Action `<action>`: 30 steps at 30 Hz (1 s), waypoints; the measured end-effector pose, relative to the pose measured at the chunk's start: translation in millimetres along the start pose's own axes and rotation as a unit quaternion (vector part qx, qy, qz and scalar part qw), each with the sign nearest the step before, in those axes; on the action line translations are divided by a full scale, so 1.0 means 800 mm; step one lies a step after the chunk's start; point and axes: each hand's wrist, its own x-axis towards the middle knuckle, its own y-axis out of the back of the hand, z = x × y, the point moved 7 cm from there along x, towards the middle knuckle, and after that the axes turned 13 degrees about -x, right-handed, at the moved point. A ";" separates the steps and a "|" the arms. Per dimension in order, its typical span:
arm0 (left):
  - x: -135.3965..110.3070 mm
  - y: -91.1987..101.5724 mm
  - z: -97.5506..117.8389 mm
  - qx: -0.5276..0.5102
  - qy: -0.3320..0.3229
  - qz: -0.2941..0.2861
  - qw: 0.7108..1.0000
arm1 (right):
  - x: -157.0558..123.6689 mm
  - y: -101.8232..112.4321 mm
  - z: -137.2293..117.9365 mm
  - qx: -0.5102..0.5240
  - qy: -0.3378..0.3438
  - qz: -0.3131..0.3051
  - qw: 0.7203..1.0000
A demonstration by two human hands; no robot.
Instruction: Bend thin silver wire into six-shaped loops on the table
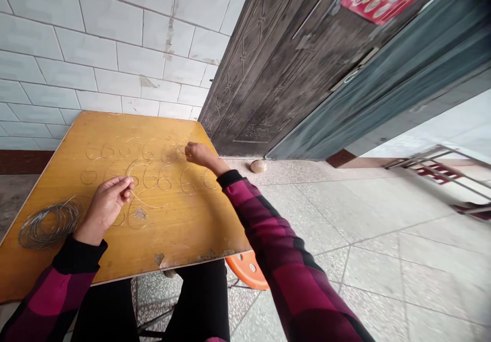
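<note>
My left hand (109, 204) pinches a thin, curved piece of wire (143, 202) above the table's near left part. Stretched out to the far right corner, my right hand (201, 153) is closed; what its fingers hold, if anything, is too small to make out. Beneath and around both hands, several bent wire loops (187, 182) lie in rough rows on the yellow wooden table (192, 234). A coil of grey wire (49, 224) rests beside my left wrist.
A white tiled wall (126, 60) stands behind the table, with a dark wooden door (264, 65) to its right. An orange stool (249, 270) shows under the table's right edge. A round object (258, 166) sits on the floor near the doorway, and a metal rack (441, 173) stands far right.
</note>
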 end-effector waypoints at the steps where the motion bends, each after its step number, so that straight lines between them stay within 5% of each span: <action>1: 0.000 0.000 -0.001 0.000 0.001 0.001 1.000 | 0.005 -0.011 -0.007 -0.006 0.005 -0.012 1.000; 6: 0.000 0.002 -0.003 0.002 0.011 0.011 1.000 | -0.005 -0.038 -0.010 -0.005 0.014 -0.025 1.000; 11: -0.002 0.001 -0.003 -0.001 0.013 0.013 1.000 | -0.108 -0.045 0.032 0.066 -0.085 0.086 0.990; 16: -0.006 -0.003 -0.004 -0.002 0.022 0.003 1.000 | -0.184 -0.093 0.016 0.134 -0.112 -0.009 0.985; 22: -0.004 0.001 -0.006 0.005 0.021 0.011 1.000 | -0.105 -0.099 -0.019 0.168 -0.144 -0.027 0.975; 30: -0.005 -0.004 -0.006 0.011 0.021 0.005 1.000 | 0.005 -0.101 -0.015 0.171 -0.150 -0.016 0.974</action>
